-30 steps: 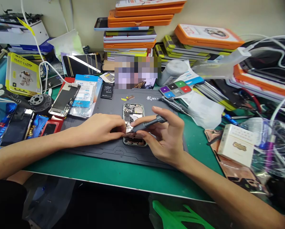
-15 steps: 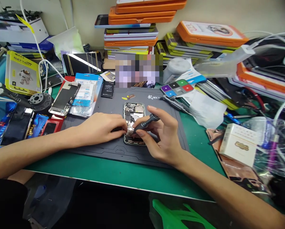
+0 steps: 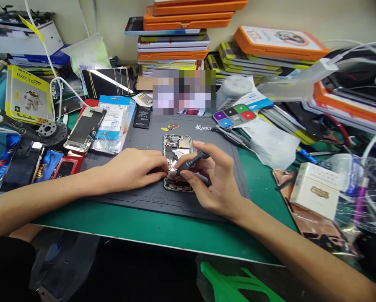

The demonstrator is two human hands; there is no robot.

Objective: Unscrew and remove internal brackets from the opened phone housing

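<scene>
An opened phone body (image 3: 178, 147) with bare circuitry lies on a dark grey work mat (image 3: 143, 138). My left hand (image 3: 133, 167) rests on the mat with its fingertips pressed against the phone's left edge. My right hand (image 3: 214, 178) grips a slim grey screwdriver (image 3: 192, 161), whose tip points down into the lower middle of the phone. The phone's bottom end is hidden under my fingers.
A detached screen (image 3: 84, 129) and blue packets (image 3: 114, 121) lie left of the mat. A small black battery (image 3: 142, 117), a coloured screw tray (image 3: 234, 115), tweezers (image 3: 230, 136), stacked orange cases (image 3: 181, 25), a white box (image 3: 316, 188) and white cables (image 3: 373, 138) crowd the bench.
My right hand has drawn the screwdriver closer in and tilted it steeper over the phone. The left hand stays where it was.
</scene>
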